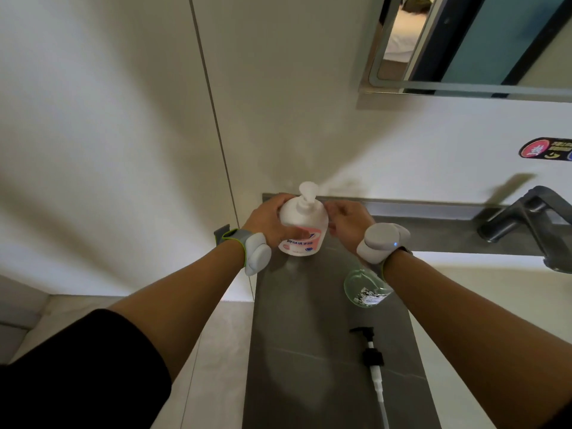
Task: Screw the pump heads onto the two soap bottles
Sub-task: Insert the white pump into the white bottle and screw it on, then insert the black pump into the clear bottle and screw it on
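A white soap bottle [305, 226] with a pink label stands upright at the far end of the grey counter [309, 351], its white pump head [306, 193] on top. My left hand [272, 219] wraps around the bottle's left side. On the bottle's right side my right hand [348, 222] has its fingertips touching the bottle. A clear glass bottle [365, 289] without a pump stands nearer, partly hidden under my right wrist. A black pump head [371, 356] with a long white tube lies flat on the counter near the front.
A dark faucet [523, 218] stands at the right over a white sink [483, 280]. The wall runs right behind the white bottle, with a mirror [470, 41] above. The counter's left edge drops to the tiled floor [216, 351]. Both wrists carry grey bands.
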`<state>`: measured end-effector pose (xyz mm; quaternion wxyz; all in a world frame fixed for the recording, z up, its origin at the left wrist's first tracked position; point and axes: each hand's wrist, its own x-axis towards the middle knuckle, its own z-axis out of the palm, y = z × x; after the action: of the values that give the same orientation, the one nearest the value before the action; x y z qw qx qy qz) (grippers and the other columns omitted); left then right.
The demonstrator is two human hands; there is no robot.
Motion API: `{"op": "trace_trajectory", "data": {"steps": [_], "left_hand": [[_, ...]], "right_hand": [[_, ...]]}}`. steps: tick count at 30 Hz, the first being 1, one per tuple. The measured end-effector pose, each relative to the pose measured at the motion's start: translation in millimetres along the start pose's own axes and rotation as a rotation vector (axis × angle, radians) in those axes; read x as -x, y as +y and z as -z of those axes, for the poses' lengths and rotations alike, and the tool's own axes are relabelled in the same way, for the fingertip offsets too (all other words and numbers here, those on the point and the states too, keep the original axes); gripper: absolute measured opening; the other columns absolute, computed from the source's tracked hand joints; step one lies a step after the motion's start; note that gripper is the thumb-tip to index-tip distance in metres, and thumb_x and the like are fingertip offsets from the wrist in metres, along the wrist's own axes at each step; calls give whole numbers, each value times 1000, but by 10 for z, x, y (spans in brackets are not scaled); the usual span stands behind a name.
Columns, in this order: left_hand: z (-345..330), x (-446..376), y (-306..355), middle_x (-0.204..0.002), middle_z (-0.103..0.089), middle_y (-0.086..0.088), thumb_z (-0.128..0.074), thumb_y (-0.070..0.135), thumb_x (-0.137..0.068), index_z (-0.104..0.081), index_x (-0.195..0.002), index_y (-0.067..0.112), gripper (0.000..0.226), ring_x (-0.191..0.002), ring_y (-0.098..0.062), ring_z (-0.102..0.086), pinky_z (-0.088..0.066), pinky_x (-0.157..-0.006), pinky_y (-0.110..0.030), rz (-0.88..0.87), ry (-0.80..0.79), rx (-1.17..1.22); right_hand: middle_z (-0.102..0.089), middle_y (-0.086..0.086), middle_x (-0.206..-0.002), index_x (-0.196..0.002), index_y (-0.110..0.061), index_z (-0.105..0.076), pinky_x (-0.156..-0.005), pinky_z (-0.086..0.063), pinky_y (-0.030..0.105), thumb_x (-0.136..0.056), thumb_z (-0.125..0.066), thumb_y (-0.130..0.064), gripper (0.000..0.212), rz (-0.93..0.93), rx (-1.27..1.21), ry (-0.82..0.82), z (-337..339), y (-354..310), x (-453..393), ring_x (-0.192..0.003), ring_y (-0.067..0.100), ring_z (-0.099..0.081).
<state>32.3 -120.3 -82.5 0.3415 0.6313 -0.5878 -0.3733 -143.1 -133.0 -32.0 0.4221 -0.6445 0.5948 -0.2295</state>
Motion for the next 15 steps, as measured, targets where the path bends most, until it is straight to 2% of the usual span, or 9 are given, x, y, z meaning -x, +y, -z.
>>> {"op": "trace_trajectory", "data": {"steps": [2,5,7,11,15], "left_hand": [[-9,-100,-6,-97,-60,19,-83,47,-49,-50,-109,42,68,-88,-2,-57,-43,-72,-26,-1,-1,-9],[-35,-230,-24,-100,-61,15,-81,50,-48,-50,-110,40,70,-91,-10,-59,-44,-75,-28,6,-10,-11],[-39,-285,-33,-100,-62,14,-80,52,-47,-50,-109,41,70,-90,-10,-59,-44,-75,-29,14,-11,-11],[-55,-345,-75,-99,-61,16,-81,51,-48,-50,-109,40,69,-89,-7,-59,-45,-74,-28,17,-7,12],[-57,-348,-92,-107,-61,6,-84,44,-54,-47,-116,34,72,-95,-19,-60,-50,-83,-38,32,-15,8]], "right_hand": [[-69,22,-99,-94,-4,-65,-87,-51,59,-88,-41,-28,35,3,17,-2,14,-14,-52,-97,42,-64],[-70,22,-100,-91,-4,-65,-88,-52,58,-85,-42,-29,35,25,34,-19,34,-13,-160,-97,42,-64],[-70,17,-104,-97,-11,-67,-91,-51,54,-90,-42,-26,30,9,36,-20,38,-5,-233,-98,37,-64],[-68,17,-109,-106,-10,-66,-92,-50,53,-94,-42,-25,31,3,76,-12,34,9,-346,-101,36,-63],[-69,18,-109,-106,-10,-66,-92,-50,53,-92,-44,-23,29,-5,70,-21,65,3,-362,-102,38,-63]]}}
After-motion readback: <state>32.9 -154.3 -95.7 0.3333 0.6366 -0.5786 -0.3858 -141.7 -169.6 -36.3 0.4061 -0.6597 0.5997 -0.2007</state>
